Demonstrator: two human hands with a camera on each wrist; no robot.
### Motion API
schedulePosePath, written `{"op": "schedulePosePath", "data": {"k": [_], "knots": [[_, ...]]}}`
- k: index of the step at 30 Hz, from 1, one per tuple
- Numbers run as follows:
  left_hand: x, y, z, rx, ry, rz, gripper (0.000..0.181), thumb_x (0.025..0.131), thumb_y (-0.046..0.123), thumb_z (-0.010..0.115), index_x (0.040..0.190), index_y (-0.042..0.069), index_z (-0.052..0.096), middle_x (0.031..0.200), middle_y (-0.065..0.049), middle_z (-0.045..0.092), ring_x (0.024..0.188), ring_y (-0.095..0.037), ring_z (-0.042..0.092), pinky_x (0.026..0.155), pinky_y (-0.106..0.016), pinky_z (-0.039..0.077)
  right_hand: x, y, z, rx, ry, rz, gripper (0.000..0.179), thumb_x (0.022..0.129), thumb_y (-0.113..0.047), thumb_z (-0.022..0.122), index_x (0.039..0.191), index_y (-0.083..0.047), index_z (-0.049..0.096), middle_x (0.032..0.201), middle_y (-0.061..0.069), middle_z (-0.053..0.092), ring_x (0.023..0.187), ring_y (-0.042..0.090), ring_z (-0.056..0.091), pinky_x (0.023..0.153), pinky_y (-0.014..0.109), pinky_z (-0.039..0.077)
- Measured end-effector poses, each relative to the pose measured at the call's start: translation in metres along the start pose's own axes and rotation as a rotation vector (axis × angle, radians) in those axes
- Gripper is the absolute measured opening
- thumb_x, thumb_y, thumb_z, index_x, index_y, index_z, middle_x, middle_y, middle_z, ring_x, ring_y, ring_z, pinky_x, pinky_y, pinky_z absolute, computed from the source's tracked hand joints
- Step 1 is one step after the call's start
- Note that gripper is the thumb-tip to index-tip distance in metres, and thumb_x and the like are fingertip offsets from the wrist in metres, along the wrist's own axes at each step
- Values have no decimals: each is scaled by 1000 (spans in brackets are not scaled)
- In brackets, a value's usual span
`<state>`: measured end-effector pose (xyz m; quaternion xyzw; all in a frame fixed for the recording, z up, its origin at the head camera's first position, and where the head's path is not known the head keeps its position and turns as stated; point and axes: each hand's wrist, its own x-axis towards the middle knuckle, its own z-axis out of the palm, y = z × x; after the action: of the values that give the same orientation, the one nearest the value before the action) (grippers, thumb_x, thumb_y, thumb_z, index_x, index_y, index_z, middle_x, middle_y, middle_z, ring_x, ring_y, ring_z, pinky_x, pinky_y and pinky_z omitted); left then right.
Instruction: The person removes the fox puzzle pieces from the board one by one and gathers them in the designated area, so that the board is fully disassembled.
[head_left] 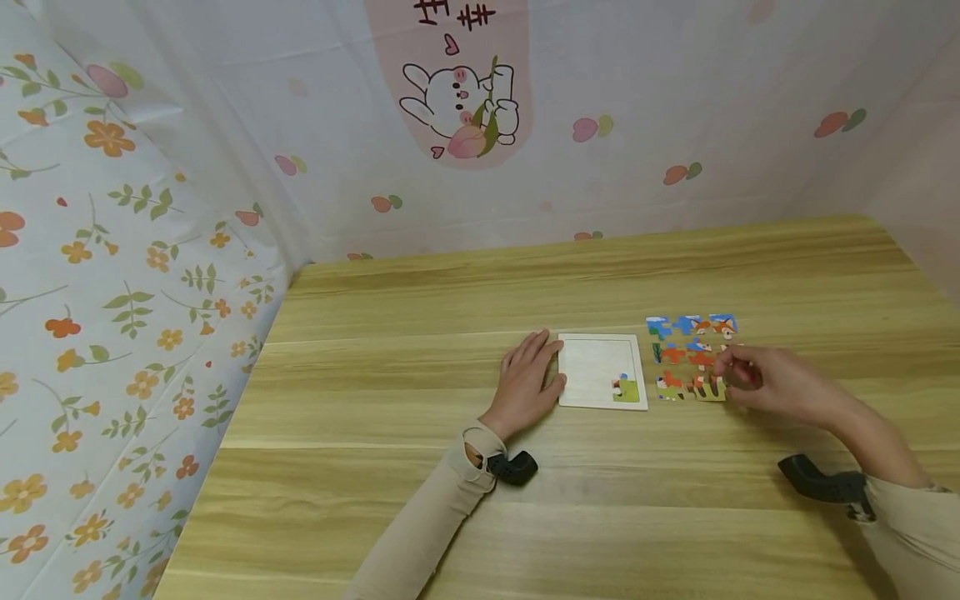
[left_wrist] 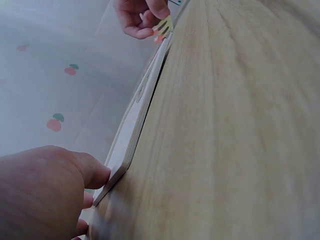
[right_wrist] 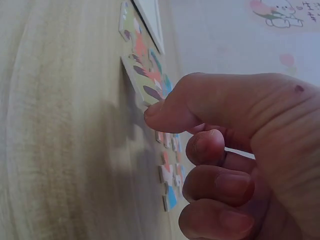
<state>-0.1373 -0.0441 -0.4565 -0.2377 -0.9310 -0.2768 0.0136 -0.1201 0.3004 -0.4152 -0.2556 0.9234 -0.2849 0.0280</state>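
Note:
My right hand (head_left: 776, 385) pinches a jigsaw puzzle piece (right_wrist: 142, 80) with dark fox legs on green between thumb and fingertips. In the right wrist view the piece tilts up, one edge raised above the table. A white square puzzle tray (head_left: 592, 358) lies to its left, with one green puzzle piece (head_left: 627, 390) in its lower right corner. Resting at the tray's left edge is my left hand (head_left: 523, 382), its fingers extended and its thumb touching the rim. Several loose pieces (head_left: 672, 356) lie in rows beside the tray, some partly hidden by my right hand.
The wooden table (head_left: 405, 367) carries the tray and the pieces. A patterned white cloth (head_left: 300, 100) hangs behind the table and along its left side. Each wrist wears a black device (head_left: 512, 468).

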Motion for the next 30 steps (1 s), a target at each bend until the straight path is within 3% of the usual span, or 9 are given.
{"op": "schedulePosePath", "data": {"k": [7, 20, 30], "knots": [[0, 1, 0, 12, -8, -9, 48, 94, 26, 49, 138, 10, 44, 148, -10, 30, 138, -22, 21, 106, -41, 18, 0, -2, 3, 30, -15, 23, 26, 69, 1, 74, 86, -8, 57, 66, -7, 38, 59, 1, 34, 50, 22, 30], [0, 1, 0, -7, -9, -7, 47, 94, 25, 48, 139, 9, 43, 148, -11, 30, 138, -23, 20, 106, -42, 18, 2, -4, 5, -14, -11, 78, 24, 70, 0, 71, 87, -7, 57, 63, -7, 36, 56, 1, 30, 51, 23, 27], [-1, 0, -1, -15, -10, -4, 47, 94, 25, 49, 139, 9, 43, 148, -11, 30, 138, -22, 20, 106, -43, 18, 0, -3, 4, 18, -31, 44, 25, 69, 3, 72, 87, -8, 57, 64, -8, 38, 57, -1, 34, 52, 23, 29]]}}
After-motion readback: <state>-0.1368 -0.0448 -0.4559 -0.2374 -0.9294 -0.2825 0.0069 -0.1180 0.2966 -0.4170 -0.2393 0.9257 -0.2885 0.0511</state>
